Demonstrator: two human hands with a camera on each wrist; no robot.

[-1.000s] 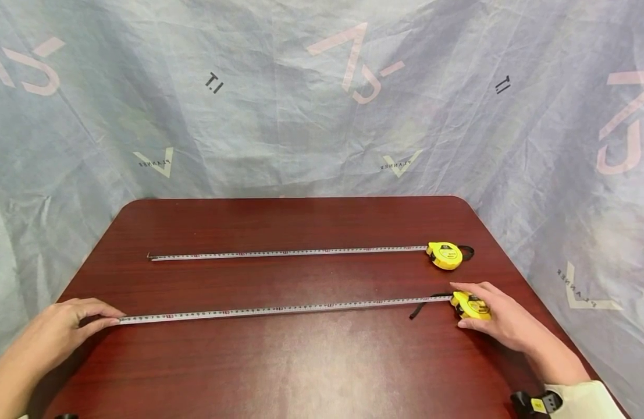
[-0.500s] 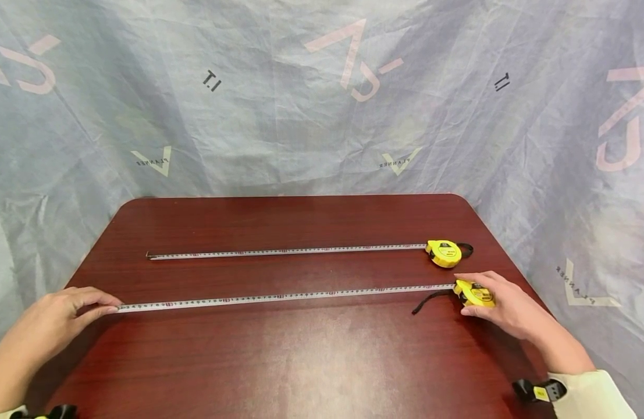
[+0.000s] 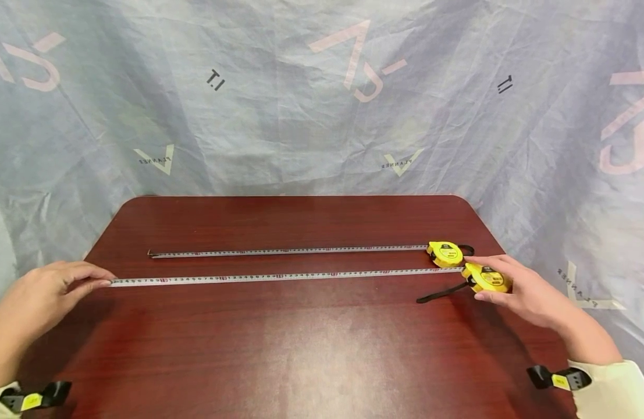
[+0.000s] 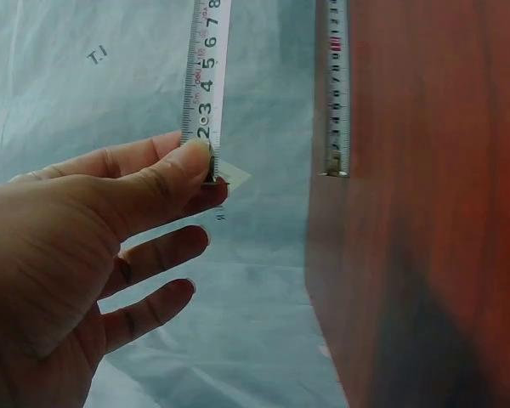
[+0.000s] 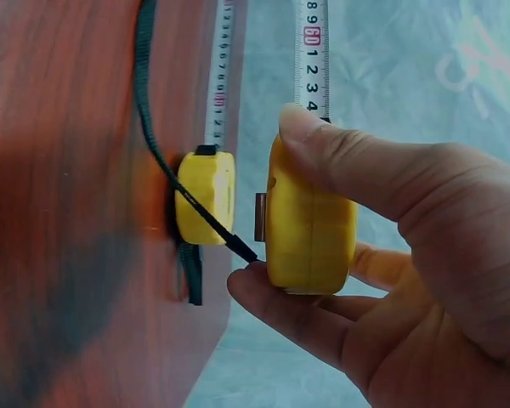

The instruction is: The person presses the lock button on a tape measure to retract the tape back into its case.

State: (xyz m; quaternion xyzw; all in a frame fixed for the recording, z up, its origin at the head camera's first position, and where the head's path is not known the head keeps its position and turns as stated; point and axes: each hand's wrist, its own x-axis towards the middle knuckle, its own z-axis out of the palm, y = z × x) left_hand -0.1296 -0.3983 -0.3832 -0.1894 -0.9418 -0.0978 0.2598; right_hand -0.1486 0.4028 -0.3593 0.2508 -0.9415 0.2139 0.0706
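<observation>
My right hand (image 3: 536, 294) grips a yellow tape measure (image 3: 488, 279) by its case, thumb and fingers on opposite sides. Its white blade (image 3: 280, 277) stretches left across the table to my left hand (image 3: 52, 294), which pinches the end between thumb and forefinger. In the left wrist view the pinched tip (image 4: 206, 127) is held off the tabletop, near the low numbers. A black wrist strap (image 3: 441, 293) hangs from the held case. Just behind it, a second yellow tape measure (image 3: 444, 254) lies on the table with its blade (image 3: 285, 251) drawn out, untouched by either hand.
The dark red-brown table (image 3: 301, 343) has rounded far corners. Grey printed cloth (image 3: 280, 116) hangs behind it and at both sides. A black strap (image 3: 466, 250) lies at the second tape measure's right end.
Both hands have risen and moved away from me with the stretched tape measure, bringing its blade closer in view to the second one. The second tape measure has stayed put.
</observation>
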